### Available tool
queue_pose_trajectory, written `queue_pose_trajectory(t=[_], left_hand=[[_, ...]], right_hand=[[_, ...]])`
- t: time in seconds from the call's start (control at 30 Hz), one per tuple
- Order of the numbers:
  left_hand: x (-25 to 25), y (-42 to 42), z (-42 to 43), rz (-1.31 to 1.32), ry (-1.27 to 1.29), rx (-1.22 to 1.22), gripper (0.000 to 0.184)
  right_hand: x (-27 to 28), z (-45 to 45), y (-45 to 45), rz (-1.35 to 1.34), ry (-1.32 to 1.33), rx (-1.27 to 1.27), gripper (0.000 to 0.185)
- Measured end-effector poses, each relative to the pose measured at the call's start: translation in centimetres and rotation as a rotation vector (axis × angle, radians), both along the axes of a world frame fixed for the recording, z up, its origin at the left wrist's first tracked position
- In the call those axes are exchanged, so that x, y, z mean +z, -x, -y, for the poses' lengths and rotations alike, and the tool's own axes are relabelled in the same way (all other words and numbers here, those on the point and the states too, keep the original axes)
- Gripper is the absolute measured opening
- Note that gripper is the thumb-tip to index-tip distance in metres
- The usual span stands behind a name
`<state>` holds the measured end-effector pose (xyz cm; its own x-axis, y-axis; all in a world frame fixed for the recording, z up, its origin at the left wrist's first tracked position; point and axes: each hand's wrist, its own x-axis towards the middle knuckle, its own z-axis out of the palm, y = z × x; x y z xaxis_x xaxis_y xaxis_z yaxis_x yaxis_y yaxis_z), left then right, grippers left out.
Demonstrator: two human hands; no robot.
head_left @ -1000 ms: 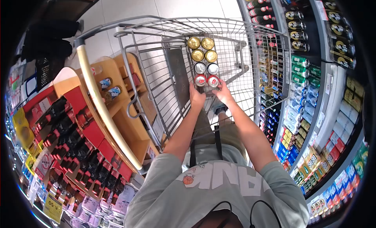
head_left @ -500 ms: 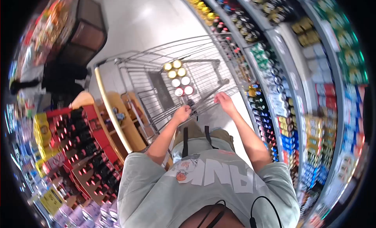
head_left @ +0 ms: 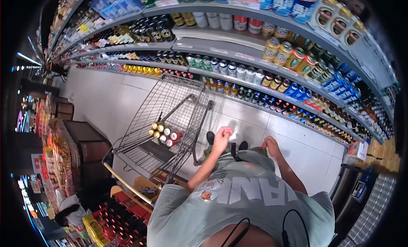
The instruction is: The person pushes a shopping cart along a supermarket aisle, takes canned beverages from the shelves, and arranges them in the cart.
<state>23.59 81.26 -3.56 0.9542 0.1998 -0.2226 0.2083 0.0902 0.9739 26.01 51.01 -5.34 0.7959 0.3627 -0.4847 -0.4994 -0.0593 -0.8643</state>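
Observation:
My left hand is raised in front of my body, its fingers curled in, with no object visible in it. To its right, my right hand hangs near my hip, its fingers loosely bent and apart, nothing seen between them. A wire shopping cart stands to my left, apart from both hands. Inside it sits a cluster of cans, some with gold tops and some with white or red-rimmed tops. The cart's pale handle bar lies at the lower left.
Ahead, long shelves carry rows of cans and bottles. Tiled floor lies between me and the shelves. A dark display counter and a red bottle stand are on the left. Stacked packs line the right side.
My view has swung right to face the shelves, so the cart now appears farther left. My left hand has come away from beside the cart, and its fingers are curled.

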Motion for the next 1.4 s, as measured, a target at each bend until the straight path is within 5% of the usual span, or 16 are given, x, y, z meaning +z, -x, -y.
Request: queue_pose_trajectory(t=[0.1,0.17,0.23,0.43,0.5,0.6,0.7,0.9,0.97,1.03,1.1,1.13,1.27,1.4], left_hand=[[1.7,-2.4,6.4,-0.044,-0.014,-0.417,0.024],[5.9,-3.6,8.7,-0.070,-0.382,-0.793,0.037],[7.0,-4.2,10.6,-0.043,-0.486,-0.885,0.038],[5.9,-8.7,12.3,-0.013,-0.398,-0.803,0.031],[4.2,-11.4,12.2,0.073,-0.196,-0.671,0.030],[7.3,-16.6,11.7,0.139,-0.099,-0.497,0.030],[8.0,-24.0,10.3,0.297,-0.057,-0.374,0.027],[14.6,-36.3,8.7,0.418,-0.231,-0.141,0.016],[15.6,-39.4,8.7,0.558,-0.389,-0.174,0.035],[16.4,-41.7,8.5,0.523,-0.517,-0.297,0.068],[17.6,-42.8,8.7,0.547,-0.676,-0.418,0.077],[18.3,-43.1,8.8,0.466,-0.719,-0.500,0.083],[18.5,-44.9,8.5,0.430,-0.514,-0.736,0.085],[17.4,-45.9,8.2,0.421,-0.604,-0.737,0.086]], right_hand=[[-0.4,6.6,1.3,0.069,-0.001,-0.293,0.021],[-0.8,9.5,2.2,0.067,0.134,-0.462,0.023],[-0.5,10.4,2.3,0.036,0.190,-0.538,0.023],[0.6,7.5,-0.1,-0.084,0.120,-0.553,0.016],[1.4,5.9,-2.1,-0.073,0.072,-0.561,0.015],[3.4,4.9,-7.0,0.047,0.047,-0.421,0.012],[5.0,5.1,-14.8,0.447,0.176,-0.251,0.013],[22.4,3.9,-29.1,0.707,0.362,-0.095,0.019],[23.4,3.7,-33.9,1.212,0.563,0.014,0.032],[25.3,2.8,-36.1,1.259,0.758,0.075,0.042],[24.9,2.6,-38.9,1.128,0.760,0.231,0.044],[25.6,2.4,-40.4,1.122,0.827,0.392,0.062],[22.0,2.8,-43.9,0.996,0.905,0.648,0.091],[22.6,2.5,-44.3,1.061,1.088,0.677,0.086]])
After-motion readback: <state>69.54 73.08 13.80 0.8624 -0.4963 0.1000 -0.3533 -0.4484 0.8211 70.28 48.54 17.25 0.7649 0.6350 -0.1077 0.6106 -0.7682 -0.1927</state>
